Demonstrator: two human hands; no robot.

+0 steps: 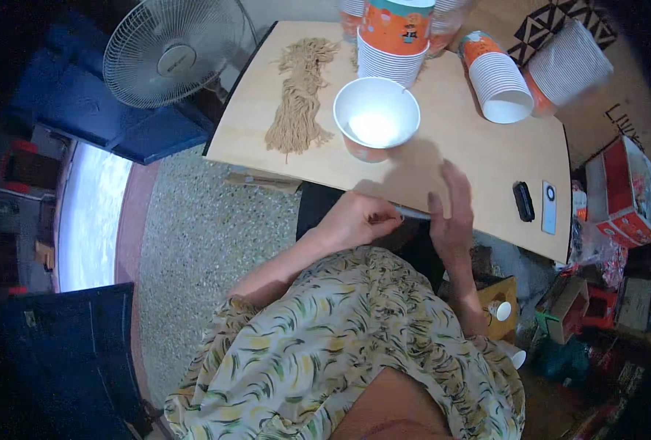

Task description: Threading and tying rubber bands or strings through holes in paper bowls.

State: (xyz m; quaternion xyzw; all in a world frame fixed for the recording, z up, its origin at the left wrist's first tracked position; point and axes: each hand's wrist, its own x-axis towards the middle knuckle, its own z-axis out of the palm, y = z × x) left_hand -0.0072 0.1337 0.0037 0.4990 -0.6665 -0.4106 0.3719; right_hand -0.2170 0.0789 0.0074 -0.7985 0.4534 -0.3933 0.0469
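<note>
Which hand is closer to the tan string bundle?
Left: the left hand is on the person's side of the tan string bundle, rightward; the right hand is farther right.

A pale wood-toned table [501,165] with a dark edge spans the upper middle and right of the frame; on it, left of the upper centre, lies a long, loose bundle of tan strands [300,110]; near the upper centre stands a round paper bowl [377,119], white inside, its mouth upward; just behind it, at the top, rises an upright stack of orange-patterned paper bowls [393,51]; toward the upper right, another stack [495,79] lies on its side, open end toward the viewer; at right, near the front edge, a small black object [523,202] sits beside a flat, pale strip [550,207] bearing a dark ring.
</note>
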